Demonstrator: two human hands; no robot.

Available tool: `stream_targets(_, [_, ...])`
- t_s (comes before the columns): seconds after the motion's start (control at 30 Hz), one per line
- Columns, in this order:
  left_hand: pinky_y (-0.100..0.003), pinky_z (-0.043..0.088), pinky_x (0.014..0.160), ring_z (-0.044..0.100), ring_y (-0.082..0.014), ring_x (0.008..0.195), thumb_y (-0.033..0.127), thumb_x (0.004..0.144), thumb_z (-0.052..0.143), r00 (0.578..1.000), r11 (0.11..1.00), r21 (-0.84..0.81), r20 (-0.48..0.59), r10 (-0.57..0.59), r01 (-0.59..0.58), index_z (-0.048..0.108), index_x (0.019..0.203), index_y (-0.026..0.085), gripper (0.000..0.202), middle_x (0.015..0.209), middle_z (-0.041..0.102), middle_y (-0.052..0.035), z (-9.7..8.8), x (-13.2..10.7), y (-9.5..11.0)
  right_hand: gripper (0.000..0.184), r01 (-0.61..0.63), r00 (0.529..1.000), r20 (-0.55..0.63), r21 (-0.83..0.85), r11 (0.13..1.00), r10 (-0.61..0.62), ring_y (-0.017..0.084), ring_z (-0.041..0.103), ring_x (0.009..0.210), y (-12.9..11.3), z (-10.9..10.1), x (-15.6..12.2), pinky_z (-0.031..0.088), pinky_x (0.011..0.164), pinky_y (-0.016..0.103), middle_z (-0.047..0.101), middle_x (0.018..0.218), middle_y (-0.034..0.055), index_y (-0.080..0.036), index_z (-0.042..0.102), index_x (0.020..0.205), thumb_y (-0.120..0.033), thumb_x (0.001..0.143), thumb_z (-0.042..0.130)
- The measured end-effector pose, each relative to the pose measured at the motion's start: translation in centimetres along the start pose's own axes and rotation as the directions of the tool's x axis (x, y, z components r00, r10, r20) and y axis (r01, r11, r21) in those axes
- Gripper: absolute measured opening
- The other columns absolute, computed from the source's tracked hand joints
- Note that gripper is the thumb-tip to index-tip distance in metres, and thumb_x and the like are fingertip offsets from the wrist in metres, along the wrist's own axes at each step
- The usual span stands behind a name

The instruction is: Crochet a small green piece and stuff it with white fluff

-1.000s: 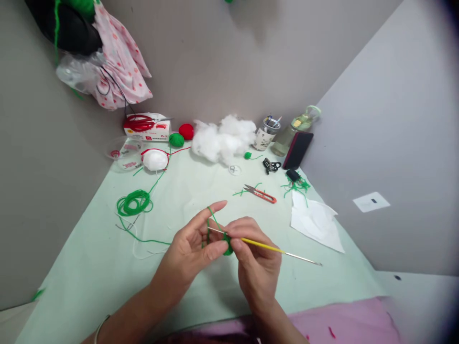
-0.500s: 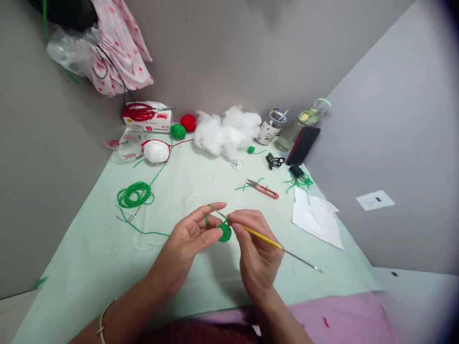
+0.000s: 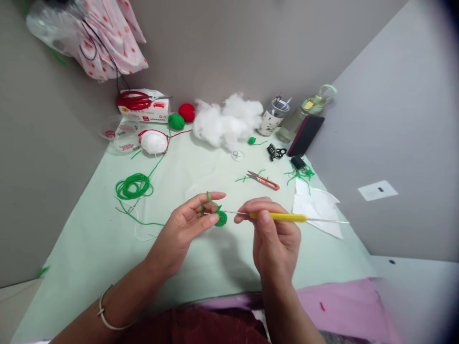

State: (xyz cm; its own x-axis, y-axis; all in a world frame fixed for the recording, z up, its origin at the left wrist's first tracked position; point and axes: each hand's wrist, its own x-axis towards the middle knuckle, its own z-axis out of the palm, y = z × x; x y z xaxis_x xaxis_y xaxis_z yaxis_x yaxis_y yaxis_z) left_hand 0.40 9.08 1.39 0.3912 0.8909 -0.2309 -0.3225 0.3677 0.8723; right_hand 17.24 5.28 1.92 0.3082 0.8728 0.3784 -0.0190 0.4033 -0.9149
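Note:
Between the thumb and fingers of my left hand [image 3: 188, 222] is a small round green crochet piece [image 3: 222, 219]. Green yarn loops over the raised index finger of that hand and trails left to a loose coil of green yarn [image 3: 133, 186] on the table. My right hand [image 3: 274, 236] is closed around the yellow handle of a crochet hook [image 3: 287, 217], held nearly level. Its thin metal tip points left and reaches the green piece at its upper edge; exactly how it sits in the stitches is too small to tell.
Orange-handled thread snips [image 3: 263, 180] lie beyond my hands. White stuffing [image 3: 227, 122], a red yarn ball [image 3: 186, 112], a green yarn ball [image 3: 176, 121] and a white yarn ball [image 3: 154, 142] sit toward the back. A phone [image 3: 306, 136] leans by a bottle [image 3: 290, 126] at right.
My right hand has moved right, away from the left hand, and the hook has swung from slanting to nearly level. The whole view has shifted slightly, so the table items appear higher.

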Motion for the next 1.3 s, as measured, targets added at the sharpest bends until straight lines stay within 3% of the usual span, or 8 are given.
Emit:
stream_targets(0.37, [-0.030, 0.046, 0.091, 0.057, -0.0180, 0.096, 0.033, 0.089, 0.082, 0.999, 0.997, 0.054, 0.017, 0.051, -0.052, 0.080, 0.122, 0.031, 0.033, 0.096, 0.066, -0.0013, -0.3, -0.4, 0.4, 0.019, -0.030, 0.999, 0.031, -0.037, 0.999, 0.031, 0.017, 0.071, 0.079, 0.1, 0.7, -0.2, 0.059, 0.073, 0.035, 0.073, 0.088, 0.0021, -0.025, 0.078, 0.096, -0.031, 0.104, 0.062])
stream_targets(1.1, [-0.029, 0.048, 0.084, 0.060, -0.0164, 0.088, 0.029, 0.092, 0.079, 0.989, 0.970, 0.192, 0.010, 0.148, -0.147, 0.079, 0.122, 0.033, 0.031, 0.090, 0.066, 0.0010, -1.1, 0.0, 0.5, 0.019, -0.008, 0.998, 0.063, -0.023, 1.000, 0.010, 0.018, 0.072, 0.082, 0.7, 1.1, -0.1, 0.062, 0.071, 0.036, 0.074, 0.089, 0.0022, -0.026, 0.079, 0.098, -0.027, 0.105, 0.061])
stream_targets(1.3, [-0.032, 0.047, 0.083, 0.058, -0.0175, 0.084, 0.029, 0.091, 0.079, 0.987, 0.955, 0.254, -0.021, 0.162, -0.151, 0.076, 0.129, 0.031, 0.038, 0.089, 0.066, 0.0002, -1.2, 0.0, 0.5, 0.021, 0.041, 0.994, 0.107, -0.150, 0.988, -0.025, 0.019, 0.071, 0.082, 0.2, 1.0, 0.0, 0.059, 0.072, 0.038, 0.074, 0.087, 0.0024, -0.026, 0.078, 0.098, -0.024, 0.105, 0.058])
